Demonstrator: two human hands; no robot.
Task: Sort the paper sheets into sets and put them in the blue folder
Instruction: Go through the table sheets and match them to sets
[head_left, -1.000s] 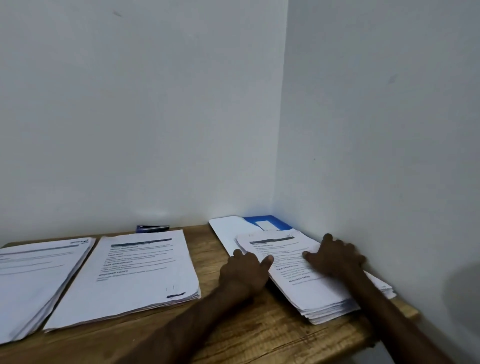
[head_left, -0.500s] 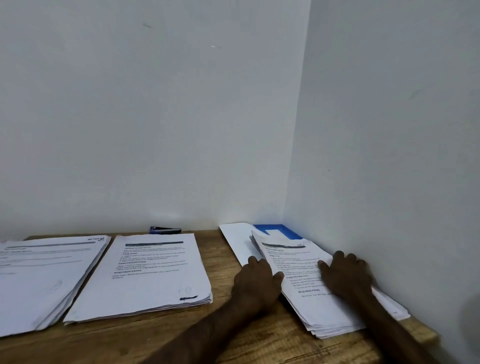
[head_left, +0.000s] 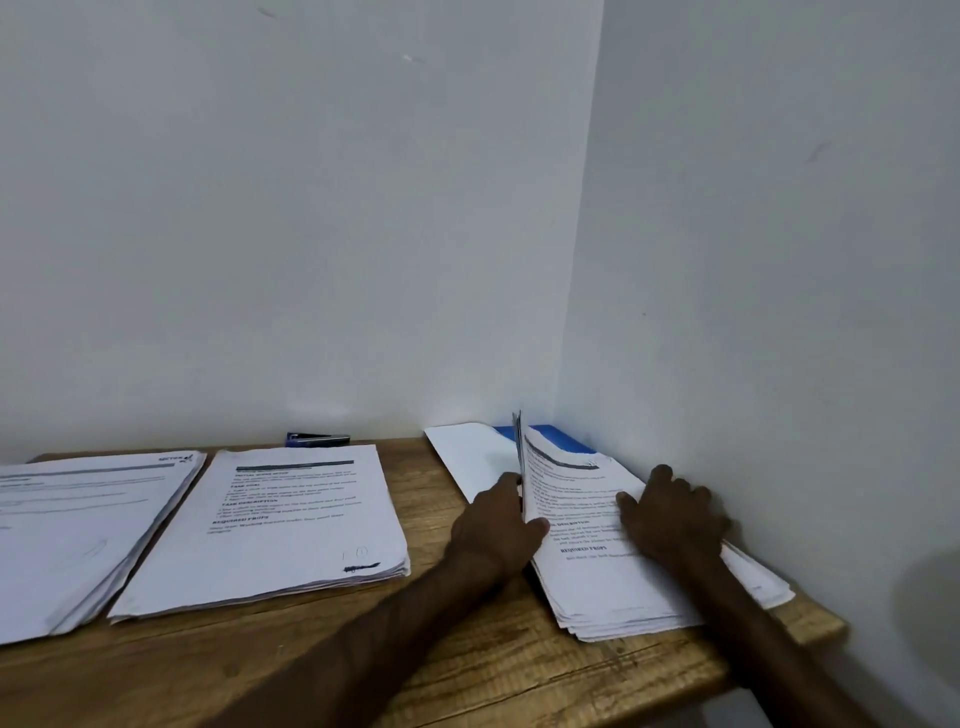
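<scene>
A wooden counter (head_left: 493, 670) fits into the corner of two plain white walls. Three piles of printed paper lie on it. The left pile (head_left: 78, 525) runs off the left edge of the view, and the middle pile (head_left: 296, 519) lies just beside it, both flat with the text facing up. The right pile (head_left: 597, 582) lies in the corner, close to the right wall. The left hand (head_left: 496, 525) holds this pile's left edge, its grip closed on the top sheets with the thumb over them, and their edge stands lifted almost upright. The right hand (head_left: 672, 517) rests on top of the same pile near the wall, fingers spread and pressing down, gripping nothing. Behind the pile the blue folder (head_left: 561, 435) lies flat in the very corner, mostly covered by the pile and by a blank white sheet (head_left: 467, 460) on its left. A small blue and dark stapler (head_left: 317, 439) lies against the back wall, behind the middle pile.
</scene>
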